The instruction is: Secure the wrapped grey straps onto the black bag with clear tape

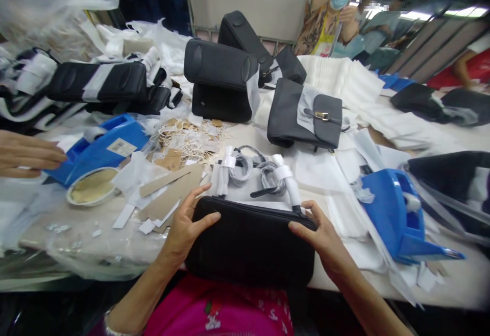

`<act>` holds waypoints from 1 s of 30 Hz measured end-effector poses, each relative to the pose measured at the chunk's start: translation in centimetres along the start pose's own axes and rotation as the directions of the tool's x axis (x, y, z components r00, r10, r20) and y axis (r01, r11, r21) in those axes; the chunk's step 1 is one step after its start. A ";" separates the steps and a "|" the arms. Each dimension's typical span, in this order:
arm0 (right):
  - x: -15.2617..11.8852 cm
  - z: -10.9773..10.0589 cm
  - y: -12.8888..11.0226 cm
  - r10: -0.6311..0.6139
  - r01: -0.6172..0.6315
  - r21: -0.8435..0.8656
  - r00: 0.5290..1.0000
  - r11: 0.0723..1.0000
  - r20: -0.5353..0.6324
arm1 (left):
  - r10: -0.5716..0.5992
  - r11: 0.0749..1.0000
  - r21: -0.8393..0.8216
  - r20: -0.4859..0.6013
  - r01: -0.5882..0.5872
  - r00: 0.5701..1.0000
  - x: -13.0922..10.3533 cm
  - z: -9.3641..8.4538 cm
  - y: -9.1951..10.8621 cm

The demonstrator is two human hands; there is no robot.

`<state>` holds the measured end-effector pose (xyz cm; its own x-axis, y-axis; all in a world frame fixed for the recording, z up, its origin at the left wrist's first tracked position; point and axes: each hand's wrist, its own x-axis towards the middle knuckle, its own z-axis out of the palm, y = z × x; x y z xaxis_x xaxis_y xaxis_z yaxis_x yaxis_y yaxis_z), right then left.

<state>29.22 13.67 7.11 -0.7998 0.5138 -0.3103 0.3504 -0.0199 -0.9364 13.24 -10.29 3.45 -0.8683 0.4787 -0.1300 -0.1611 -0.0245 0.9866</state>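
A black rectangular bag [250, 246] stands against my body at the table's near edge. My left hand [186, 225] grips its upper left corner, thumb on the front face. My right hand [320, 235] holds the upper right corner. Its straps [256, 172], wrapped in white paper, lie on the table just beyond the bag's top edge.
Blue tape dispensers sit at left [103, 147] and right [394, 216]. A pile of string tags [187, 139], cardboard strips [170, 188], several dark bags [304, 114] and white wrapping sheets [356, 91] cover the table. Another person's hand [26, 154] reaches in at left; a person [329, 14] stands beyond.
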 end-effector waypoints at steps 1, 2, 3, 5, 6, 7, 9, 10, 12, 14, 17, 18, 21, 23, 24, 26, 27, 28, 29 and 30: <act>-0.1 0.1 -0.1 0.010 -0.010 0.019 1.000 1.000 -0.008 | 0.000 1.000 -0.004 0.001 0.000 1.000 0.0 0.0 0.0; -0.1 0.2 -0.2 0.019 -0.018 0.030 1.000 0.999 -0.016 | 0.000 1.000 -0.005 0.004 0.000 1.000 0.0 0.0 0.0; -0.1 0.3 -0.4 0.025 -0.024 0.034 0.999 0.999 -0.028 | 0.001 1.000 -0.004 0.004 -0.001 1.000 0.0 0.1 0.1; -0.2 0.4 -0.4 0.030 -0.028 0.026 0.997 0.999 -0.064 | 0.012 1.000 0.007 -0.008 -0.012 1.000 -0.1 0.2 0.1; -0.3 0.5 -0.3 0.031 -0.030 0.013 0.996 0.999 -0.085 | 0.018 1.000 0.018 -0.017 -0.017 1.000 -0.1 0.3 0.2; -0.4 0.6 0.0 0.032 -0.032 -0.007 0.993 0.999 -0.112 | 0.022 0.999 0.033 -0.027 -0.022 0.999 -0.2 0.4 0.2; -0.5 1.0 0.9 0.020 -0.034 -0.072 0.982 0.997 -0.186 | 0.029 0.997 0.069 -0.045 -0.026 0.999 -0.3 0.6 0.3; -0.6 1.2 1.4 0.010 -0.035 -0.108 0.975 0.993 -0.224 | 0.030 0.996 0.088 -0.049 -0.026 0.998 -0.2 0.7 0.4; -0.6 1.6 2.5 -0.016 -0.031 -0.163 0.960 0.986 -0.280 | 0.034 0.991 0.131 -0.051 -0.027 0.998 -0.2 0.7 0.4; -0.5 1.8 3.2 -0.035 -0.022 -0.189 0.955 0.982 -0.294 | 0.045 0.980 0.197 -0.035 -0.038 0.998 -0.1 0.7 0.4; -0.4 1.9 3.5 -0.066 -0.004 -0.232 0.953 0.973 -0.296 | 0.181 0.873 0.467 -0.037 -0.143 0.983 -0.5 0.9 0.4; -0.3 1.8 3.5 -0.079 0.006 -0.242 0.953 0.970 -0.293 | 0.276 0.777 0.595 -0.028 -0.206 0.961 -0.6 1.1 0.5; -0.3 1.8 3.3 -0.118 0.054 -0.231 0.954 0.972 -0.275 | 0.470 0.397 0.831 0.180 -0.389 0.864 -1.0 2.6 1.4; -0.4 1.9 3.4 -0.129 0.079 -0.191 0.955 0.978 -0.266 | 0.374 0.273 0.815 0.400 -0.512 0.837 -0.7 4.1 2.6; -0.4 2.0 3.4 -0.131 0.088 -0.169 0.955 0.982 -0.264 | 0.282 0.256 0.791 0.489 -0.556 0.826 -0.3 4.9 3.3; -0.4 2.0 3.6 -0.134 0.105 -0.124 0.957 0.987 -0.257 | 0.099 0.246 0.765 0.590 -0.595 0.801 0.6 6.3 4.7; -0.3 2.0 3.6 -0.139 0.115 -0.107 0.958 0.988 -0.251 | 0.026 0.238 0.766 0.609 -0.597 0.793 1.1 6.9 5.3; -0.2 2.0 3.6 -0.146 0.125 -0.098 0.958 0.987 -0.249 | -0.028 0.227 0.773 0.613 -0.592 0.790 1.6 7.3 5.7; -0.2 1.9 3.5 -0.153 0.132 -0.097 0.957 0.986 -0.248 | -0.069 0.216 0.783 0.609 -0.584 0.790 2.0 7.7 6.0; -0.1 1.8 3.3 -0.158 0.136 -0.102 0.956 0.985 -0.248 | -0.099 0.210 0.791 0.602 -0.575 0.793 2.3 7.9 6.2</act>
<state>29.60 11.99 3.74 -0.6989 0.7070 -0.1079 0.2861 0.1381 -0.9482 13.97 -2.42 10.02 -0.3899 0.9099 -0.1413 0.8363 0.4141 0.3593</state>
